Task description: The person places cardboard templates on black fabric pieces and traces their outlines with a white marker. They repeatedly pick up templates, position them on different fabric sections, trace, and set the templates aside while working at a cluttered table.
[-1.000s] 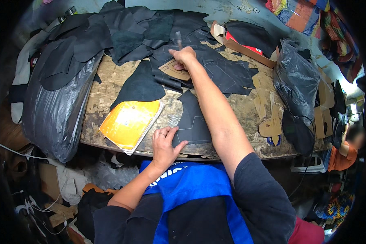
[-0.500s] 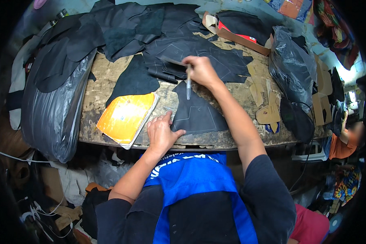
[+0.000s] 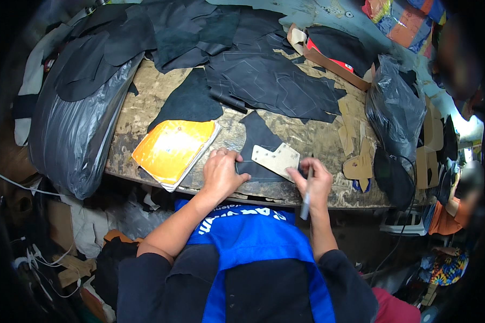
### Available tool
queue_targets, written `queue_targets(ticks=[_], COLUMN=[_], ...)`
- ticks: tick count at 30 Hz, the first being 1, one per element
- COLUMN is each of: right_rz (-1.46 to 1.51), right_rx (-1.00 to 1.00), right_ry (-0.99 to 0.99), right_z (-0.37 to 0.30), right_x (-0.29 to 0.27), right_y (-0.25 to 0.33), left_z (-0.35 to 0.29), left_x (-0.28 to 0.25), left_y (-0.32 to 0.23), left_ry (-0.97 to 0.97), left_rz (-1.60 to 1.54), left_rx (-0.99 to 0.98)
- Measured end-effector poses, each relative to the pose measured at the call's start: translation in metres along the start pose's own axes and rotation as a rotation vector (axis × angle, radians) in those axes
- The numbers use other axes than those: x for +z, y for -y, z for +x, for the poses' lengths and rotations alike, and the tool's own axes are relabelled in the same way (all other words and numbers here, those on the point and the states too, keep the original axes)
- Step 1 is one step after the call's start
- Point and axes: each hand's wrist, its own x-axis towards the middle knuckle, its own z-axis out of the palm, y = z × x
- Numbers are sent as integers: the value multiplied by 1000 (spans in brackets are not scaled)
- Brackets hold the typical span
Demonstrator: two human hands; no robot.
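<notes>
A small dark leather piece [image 3: 258, 132] lies near the table's front edge. My left hand [image 3: 221, 171] rests at its left side, thumb apart from the fingers, with nothing held. Over the leather is a pale L-shaped template [image 3: 276, 159] marked with several dark spots. My right hand [image 3: 316, 180] pinches the template's lower right corner between thumb and finger. The same hand keeps a silver-grey pen [image 3: 306, 202], tip pointing down toward me. Whether the template lies flat on the leather or is slightly raised, I cannot tell.
A worn yellow-covered book [image 3: 173, 152] lies left of my left hand. Black leather sheets [image 3: 269, 81] with drawn lines are heaped behind. Brown cardboard patterns [image 3: 357, 166] and a black plastic bag [image 3: 396, 102] are at the right. Another person [image 3: 451, 212] is at the far right.
My right hand has come down and toward me from the leather heap, bringing the pale template onto the small leather piece. The pen has stayed in it. My left hand has barely moved.
</notes>
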Motion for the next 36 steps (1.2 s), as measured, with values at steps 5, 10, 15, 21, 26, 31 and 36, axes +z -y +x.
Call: queue_targets(ticks=[5,10,15,21,26,31,36], right_rz=[-191,23,860,760,758,727,682], right_rx=[-242,-189,147,158,166,144,163], right_ry=[58,-190,-464,-397,-425,-382,-373], right_z=[16,19,17,16,18,18,17], right_x=[21,11,16,13,15,14,14], right_y=[-24,-65,-100,-107,-102,-97,-97], left_z=[9,28,73,164,168,97,105], left_x=[6,2,-16,-64,-97,-59,-87], left_y=[-7,-15,-44,-66,2,76,144], left_ry=[-49,157,77,-130,-246,-162,-333], left_rz=[-202,-118,-495,-706,-64,370,325], left_rx=[33,62,387,351,228,109,-97])
